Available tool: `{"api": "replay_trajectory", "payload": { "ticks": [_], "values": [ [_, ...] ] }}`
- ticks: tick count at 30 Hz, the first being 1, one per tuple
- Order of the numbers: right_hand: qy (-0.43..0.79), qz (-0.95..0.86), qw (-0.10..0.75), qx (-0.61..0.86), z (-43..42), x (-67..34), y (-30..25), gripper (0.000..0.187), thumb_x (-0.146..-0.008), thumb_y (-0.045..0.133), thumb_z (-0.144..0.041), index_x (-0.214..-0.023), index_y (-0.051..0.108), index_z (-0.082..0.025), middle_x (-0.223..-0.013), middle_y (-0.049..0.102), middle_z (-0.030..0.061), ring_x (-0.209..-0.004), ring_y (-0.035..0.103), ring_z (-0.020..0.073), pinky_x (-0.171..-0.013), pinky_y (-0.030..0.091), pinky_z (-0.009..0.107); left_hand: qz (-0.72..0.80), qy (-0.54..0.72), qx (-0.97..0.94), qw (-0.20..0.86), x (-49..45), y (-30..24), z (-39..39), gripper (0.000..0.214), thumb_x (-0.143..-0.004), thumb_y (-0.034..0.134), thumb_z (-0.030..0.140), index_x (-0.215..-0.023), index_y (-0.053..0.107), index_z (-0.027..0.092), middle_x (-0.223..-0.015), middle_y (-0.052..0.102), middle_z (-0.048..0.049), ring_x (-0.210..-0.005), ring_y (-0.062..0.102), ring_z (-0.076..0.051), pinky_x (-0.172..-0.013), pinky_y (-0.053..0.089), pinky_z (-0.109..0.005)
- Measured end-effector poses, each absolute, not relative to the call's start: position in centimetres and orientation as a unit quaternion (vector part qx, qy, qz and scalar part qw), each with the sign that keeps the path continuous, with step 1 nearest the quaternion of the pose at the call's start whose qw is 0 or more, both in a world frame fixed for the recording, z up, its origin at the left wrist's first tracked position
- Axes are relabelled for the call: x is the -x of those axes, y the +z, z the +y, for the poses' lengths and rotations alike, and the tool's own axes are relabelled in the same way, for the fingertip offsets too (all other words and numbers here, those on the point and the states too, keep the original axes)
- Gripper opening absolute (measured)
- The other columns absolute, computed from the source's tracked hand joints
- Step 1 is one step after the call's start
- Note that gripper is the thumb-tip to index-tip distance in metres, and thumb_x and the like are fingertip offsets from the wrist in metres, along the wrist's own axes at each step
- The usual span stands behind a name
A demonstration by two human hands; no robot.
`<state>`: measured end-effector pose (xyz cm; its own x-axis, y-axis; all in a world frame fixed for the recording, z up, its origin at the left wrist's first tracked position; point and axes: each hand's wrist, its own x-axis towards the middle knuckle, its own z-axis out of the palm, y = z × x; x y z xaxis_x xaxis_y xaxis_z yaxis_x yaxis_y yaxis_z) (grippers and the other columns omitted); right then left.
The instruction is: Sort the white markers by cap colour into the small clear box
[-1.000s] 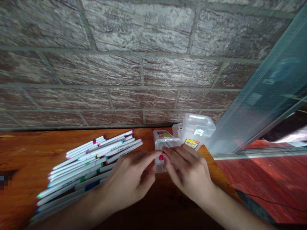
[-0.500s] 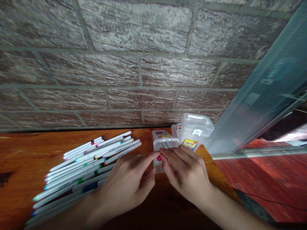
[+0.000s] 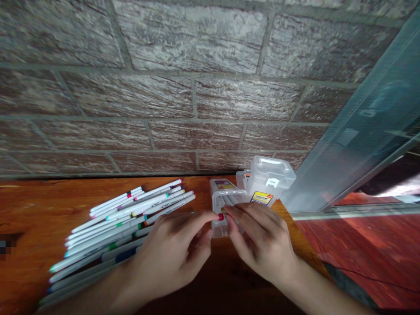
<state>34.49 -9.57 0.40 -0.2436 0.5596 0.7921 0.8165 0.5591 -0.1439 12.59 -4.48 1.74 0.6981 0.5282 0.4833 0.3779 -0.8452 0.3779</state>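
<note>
A clear plastic marker box (image 3: 229,191) lies on its side on the wooden table, its mouth facing me and several pale markers inside. At that mouth shows the round red end of a marker (image 3: 221,217). My left hand (image 3: 179,245) reaches its index fingertip to this red end, thumb held apart below. Opposite, my right hand (image 3: 262,238) has thumb and fingers pinched at the mouth, where a small olive-coloured marker end (image 3: 223,210) shows at the fingertips. Its fingers hide part of the box. Many white markers (image 3: 131,218) with coloured ends lie left of my hands.
A second clear box (image 3: 272,175) with a yellow label stands upright at the right, another clear box (image 3: 242,178) partly hidden behind it. A brick wall (image 3: 197,96) closes off the back. Right of the table edge are a glass panel (image 3: 331,153) and a red floor (image 3: 364,258).
My fingertips have come slightly apart; the right hand has shifted a little right and down. The red end shows more fully, and the olive-coloured end has come into sight. The view has shifted slightly.
</note>
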Motion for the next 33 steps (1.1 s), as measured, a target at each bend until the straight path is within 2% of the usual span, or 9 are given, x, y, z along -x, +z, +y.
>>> {"api": "replay_trajectory", "payload": {
  "ticks": [9, 14, 20, 25, 33],
  "values": [
    [-0.136, -0.806, 0.447, 0.364, -10.6, -33.9, -0.1, 0.025, -0.089, 0.069, -0.005, -0.113, 0.073, -0.011, -0.091, 0.079, 0.0098, -0.072, 0.072, 0.0222, -0.065, 0.061, 0.037, 0.303, 0.302, -0.891, 0.154, -11.8, 3.7, -4.0, 0.013, -0.1, 0.052, 0.02, -0.1, 0.065, 0.023, -0.066, 0.063, 0.007, -0.057, 0.059, -0.011, -0.058, 0.041, -0.024],
    [-0.14, -0.793, 0.437, 0.401, -10.3, -34.4, 0.1, 0.022, -0.093, 0.067, -0.009, -0.114, 0.073, -0.013, -0.093, 0.079, 0.0104, -0.076, 0.072, 0.0237, -0.069, 0.061, 0.038, 0.314, 0.235, -0.901, 0.187, -12.4, 3.7, -4.4, 0.026, -0.099, 0.053, 0.024, -0.12, 0.069, 0.024, -0.065, 0.067, 0.0064, -0.053, 0.06, -0.011, -0.054, 0.04, -0.023],
    [-0.163, -0.768, 0.394, 0.478, -9.4, -34.9, 0.4, 0.026, -0.098, 0.063, -0.016, -0.12, 0.073, -0.006, -0.094, 0.08, 0.0132, -0.078, 0.071, 0.0273, -0.071, 0.06, 0.042, 0.323, 0.193, -0.905, 0.197, -13.3, 3.4, -5.1, 0.04, -0.098, 0.052, 0.026, -0.135, 0.066, 0.021, -0.065, 0.071, 0.0042, -0.053, 0.063, -0.014, -0.053, 0.04, -0.025],
    [-0.163, -0.769, 0.372, 0.493, -9.6, -34.5, 0.2, 0.033, -0.095, 0.058, -0.013, -0.123, 0.073, -0.004, -0.096, 0.082, 0.0132, -0.085, 0.071, 0.0288, -0.079, 0.06, 0.042, 0.335, 0.181, -0.896, 0.227, -13.8, 3.3, -5.4, 0.043, -0.099, 0.053, 0.026, -0.141, 0.062, 0.023, -0.063, 0.068, 0.0064, -0.05, 0.06, -0.013, -0.051, 0.037, -0.025],
    [-0.128, -0.78, 0.373, 0.486, -9.8, -34.2, 0.4, 0.033, -0.094, 0.056, -0.01, -0.121, 0.075, -0.005, -0.104, 0.083, 0.0125, -0.087, 0.07, 0.0285, -0.08, 0.061, 0.044, 0.337, 0.183, -0.881, 0.276, -14.2, 3.2, -5.8, 0.049, -0.099, 0.052, 0.025, -0.147, 0.057, 0.018, -0.063, 0.065, 0.0067, -0.049, 0.056, -0.011, -0.048, 0.035, -0.023]
  ]
}}
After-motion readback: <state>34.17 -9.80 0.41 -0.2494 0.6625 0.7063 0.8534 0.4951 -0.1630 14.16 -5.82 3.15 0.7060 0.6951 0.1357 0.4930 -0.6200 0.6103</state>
